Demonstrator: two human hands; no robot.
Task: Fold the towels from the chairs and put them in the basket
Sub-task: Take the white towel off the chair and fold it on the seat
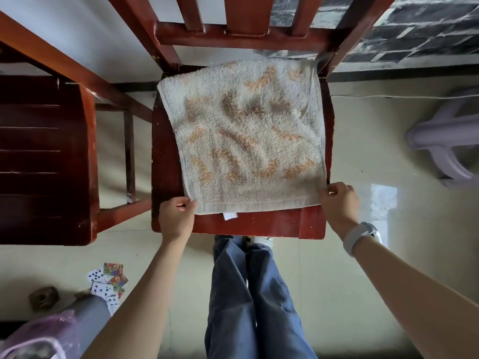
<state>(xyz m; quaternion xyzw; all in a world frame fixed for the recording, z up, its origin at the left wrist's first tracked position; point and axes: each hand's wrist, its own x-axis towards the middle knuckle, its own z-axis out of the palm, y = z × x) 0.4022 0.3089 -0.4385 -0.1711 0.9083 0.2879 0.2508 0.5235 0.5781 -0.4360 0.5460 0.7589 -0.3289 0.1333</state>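
Towel (246, 136) lies flat on the chair seat (259, 226), left hand (176, 216) pinching its 7 o'clock corner and right hand (339, 203) its 5 o'clock corner, likely to lift the near edge for a fold; basket not identifiable.

The towel (246, 136) is seen to be off-white terry, marked with irregular orange and tan-brown streaks, and a small white label (230, 216) is shown at its near edge. The chair (259, 225) beneath it is finished in glossy reddish-brown, while a second chair (44, 156) at the left is coloured a darker maroon. Blue trousers (248, 294) are worn, and a white band (359, 237) is worn on the right wrist. Playing cards (107, 283) with multicoloured striped backs and black club pips are scattered on the cream floor (388, 141). A pale lilac stool (448, 141) is seen at the right.
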